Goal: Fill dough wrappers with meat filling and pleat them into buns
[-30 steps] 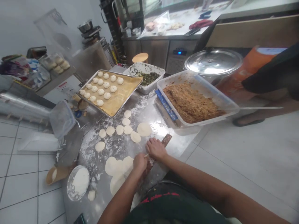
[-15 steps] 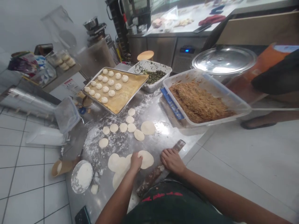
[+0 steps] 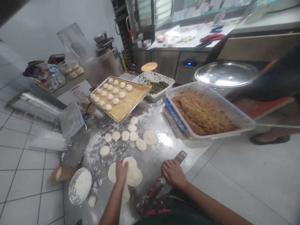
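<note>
My left hand (image 3: 121, 171) is closed, thumb and fingers pinching the edge of a flat round dough wrapper (image 3: 130, 165). That wrapper lies among several overlapping rolled wrappers on the floured steel table, partly hidden by my hand and forearm. My right hand (image 3: 173, 173) is wrapped over the upper part of a dark wooden rolling pin (image 3: 153, 190), which rests slantwise near the table's front edge. Beyond my hands, several smaller dough rounds (image 3: 116, 135) are spread on the steel, along with one larger round (image 3: 150, 137).
A tray of filled buns (image 3: 131, 107) sits at the back, beside a tub of chopped greens (image 3: 153, 97). To the right stands a large tub of brown filling (image 3: 167, 93). At left are a flour bowl (image 3: 90, 184) and a dough lump (image 3: 92, 201). Another person's leg shows at right.
My left hand has moved left with the dough wrapper, which now lies over the other rounds. My right hand stays on the rolling pin. The view has tilted up slightly.
</note>
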A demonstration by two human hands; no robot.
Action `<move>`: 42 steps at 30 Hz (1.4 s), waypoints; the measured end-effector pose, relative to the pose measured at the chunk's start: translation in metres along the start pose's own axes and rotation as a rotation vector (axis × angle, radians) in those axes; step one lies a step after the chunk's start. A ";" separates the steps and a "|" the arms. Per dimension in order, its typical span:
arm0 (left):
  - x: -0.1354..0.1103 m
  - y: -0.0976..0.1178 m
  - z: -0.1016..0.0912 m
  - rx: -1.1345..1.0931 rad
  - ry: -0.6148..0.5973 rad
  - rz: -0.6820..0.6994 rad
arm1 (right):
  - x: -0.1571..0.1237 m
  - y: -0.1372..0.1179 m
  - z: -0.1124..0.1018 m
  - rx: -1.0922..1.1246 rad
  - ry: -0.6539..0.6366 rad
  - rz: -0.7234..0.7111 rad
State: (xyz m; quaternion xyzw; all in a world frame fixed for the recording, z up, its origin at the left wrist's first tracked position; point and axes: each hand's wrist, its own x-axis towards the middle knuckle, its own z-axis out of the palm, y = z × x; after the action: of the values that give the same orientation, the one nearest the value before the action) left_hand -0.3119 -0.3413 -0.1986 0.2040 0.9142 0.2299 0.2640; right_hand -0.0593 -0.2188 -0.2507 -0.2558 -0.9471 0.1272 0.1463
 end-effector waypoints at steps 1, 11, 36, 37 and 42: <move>0.010 0.003 -0.001 0.001 0.031 0.013 | 0.007 -0.001 0.000 -0.001 0.005 0.010; 0.062 0.102 0.078 -0.022 0.046 0.219 | 0.018 0.016 -0.002 0.018 -0.043 -0.033; -0.020 0.047 0.082 0.265 -0.335 0.327 | 0.003 0.020 -0.008 -0.053 -0.051 0.057; -0.022 0.046 0.082 0.265 -0.336 0.315 | 0.006 0.017 -0.008 -0.063 -0.055 0.083; -0.032 0.058 0.079 0.299 -0.310 0.354 | 0.055 0.003 -0.009 -0.113 -0.012 0.219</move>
State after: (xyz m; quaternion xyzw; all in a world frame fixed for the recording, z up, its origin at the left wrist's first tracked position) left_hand -0.2270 -0.2853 -0.2152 0.4299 0.8369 0.1011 0.3232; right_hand -0.1004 -0.1867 -0.2320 -0.3646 -0.9201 0.0903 0.1114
